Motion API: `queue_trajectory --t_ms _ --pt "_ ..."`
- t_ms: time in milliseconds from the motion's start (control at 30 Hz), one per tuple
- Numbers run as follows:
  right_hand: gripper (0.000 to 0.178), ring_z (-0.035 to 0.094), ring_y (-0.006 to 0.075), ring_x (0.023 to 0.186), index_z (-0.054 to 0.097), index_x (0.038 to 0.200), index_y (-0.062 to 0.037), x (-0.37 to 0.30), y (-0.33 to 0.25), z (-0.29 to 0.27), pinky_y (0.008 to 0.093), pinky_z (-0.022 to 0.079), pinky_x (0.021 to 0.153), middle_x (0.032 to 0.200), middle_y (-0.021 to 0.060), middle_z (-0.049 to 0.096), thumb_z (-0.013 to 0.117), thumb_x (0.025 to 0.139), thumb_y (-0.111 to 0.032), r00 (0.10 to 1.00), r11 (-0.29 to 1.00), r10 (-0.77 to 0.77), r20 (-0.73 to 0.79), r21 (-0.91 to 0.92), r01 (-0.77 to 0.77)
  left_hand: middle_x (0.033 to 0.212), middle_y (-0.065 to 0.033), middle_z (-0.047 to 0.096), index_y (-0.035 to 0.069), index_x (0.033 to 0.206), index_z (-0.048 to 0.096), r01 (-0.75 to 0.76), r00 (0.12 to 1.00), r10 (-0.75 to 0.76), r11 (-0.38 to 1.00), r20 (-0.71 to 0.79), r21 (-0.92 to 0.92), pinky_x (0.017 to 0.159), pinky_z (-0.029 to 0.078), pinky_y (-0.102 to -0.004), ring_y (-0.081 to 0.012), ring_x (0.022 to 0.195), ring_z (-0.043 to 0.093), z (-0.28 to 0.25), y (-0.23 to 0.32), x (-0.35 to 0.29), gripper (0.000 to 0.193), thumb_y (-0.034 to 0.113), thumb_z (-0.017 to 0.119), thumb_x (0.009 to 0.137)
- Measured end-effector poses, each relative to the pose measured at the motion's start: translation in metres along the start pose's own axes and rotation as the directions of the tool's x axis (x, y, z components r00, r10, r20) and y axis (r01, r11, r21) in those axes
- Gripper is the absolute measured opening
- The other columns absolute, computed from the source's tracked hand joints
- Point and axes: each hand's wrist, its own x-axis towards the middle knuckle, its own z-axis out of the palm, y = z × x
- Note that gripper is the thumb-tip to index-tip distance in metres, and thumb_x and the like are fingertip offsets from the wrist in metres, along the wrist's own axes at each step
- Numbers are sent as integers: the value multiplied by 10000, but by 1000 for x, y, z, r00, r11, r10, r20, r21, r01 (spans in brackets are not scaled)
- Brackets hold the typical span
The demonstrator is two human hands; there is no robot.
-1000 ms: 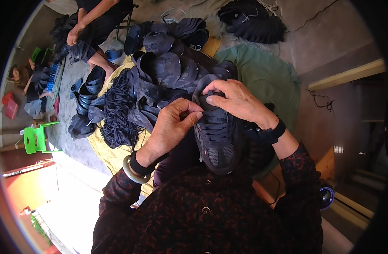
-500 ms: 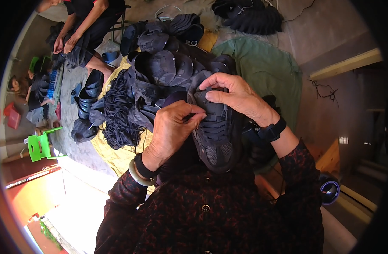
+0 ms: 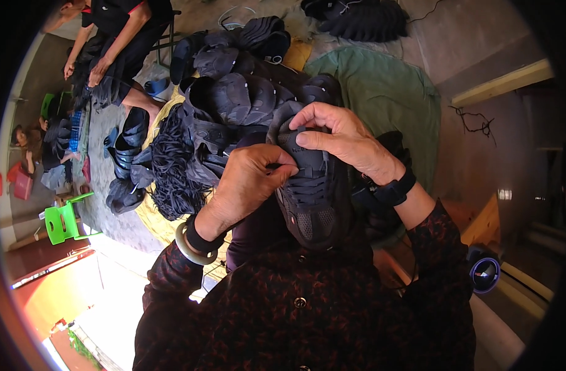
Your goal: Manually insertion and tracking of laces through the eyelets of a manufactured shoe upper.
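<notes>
A black sneaker [image 3: 312, 213] with a mesh toe rests toe toward me against my front, its lower eyelets laced with flat black lace. My right hand [image 3: 351, 141] grips it by the tongue and collar, thumb pressed on the tongue. On the shoe's left side my left hand [image 3: 255, 170] is closed in a pinch at the upper eyelet row, on the black shoelace [image 3: 314, 185]; its end is hidden by the fingers. To the left hangs a thick bundle of loose black laces [image 3: 174, 164] over a pile of black sneakers [image 3: 236, 99].
Yellow cloth [image 3: 148, 216] and green cloth [image 3: 382, 93] lie under the pile. More black shoes [image 3: 363, 21] stand at the far edge. A seated person [image 3: 119, 37] handles dark material at far left. A green chair [image 3: 61, 224] stands at left, a wooden beam [image 3: 502, 83] at right.
My left hand has shifted slightly down and left, still pinching beside the eyelets. The right hand keeps its grip on the sneaker. The seated person's hands have moved apart.
</notes>
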Motion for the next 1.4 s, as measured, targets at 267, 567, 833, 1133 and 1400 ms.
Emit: queue_trajectory --t_ms 267,567,833,1133,1400 --pt "296 603 89 1023 664 1156 -18 0 1 -1 259 494 908 1079 14 666 745 918 -175 1000 999 6 2 -33 -6 796 -69 673 9 919 716 -42 999 43 989 6 -139 634 498 -282 -129 688 625 3 -5 1 76 19 769 865" --pt "263 612 98 1005 679 1131 -26 1 5 2 264 496 903 1065 14 679 734 921 -175 999 997 -30 -24 -78 28 875 -53 676 19 939 715 -49 979 -18 946 -202 -322 707 515 -270 -143 761 639 36 -18 -8 111 19 788 857" --pt "303 582 164 1143 608 1188 -15 -15 8 9 332 469 1014 1166 71 644 680 930 -156 982 989 -120 -147 -103 105 892 -34 650 14 968 667 -14 995 5 995 -97 -100 708 510 -247 -87 814 615 12 2 -14 125 7 761 886" --pt "185 560 354 1240 609 1034 -49 -46 -4 5 403 465 1036 1351 165 521 688 867 -36 933 694 -359 25 -661 285 855 -31 646 4 949 691 -13 974 -16 992 -227 -125 632 497 -207 -66 757 616 33 -1 -15 110 -1 772 875" --pt "228 577 402 1199 606 1017 -35 -50 -21 14 426 493 1008 1363 187 496 753 842 -30 964 665 -265 35 -717 209 895 -28 671 -15 954 699 21 988 -45 987 -145 -159 668 551 -200 -51 839 640 25 -3 -14 109 -20 771 873"
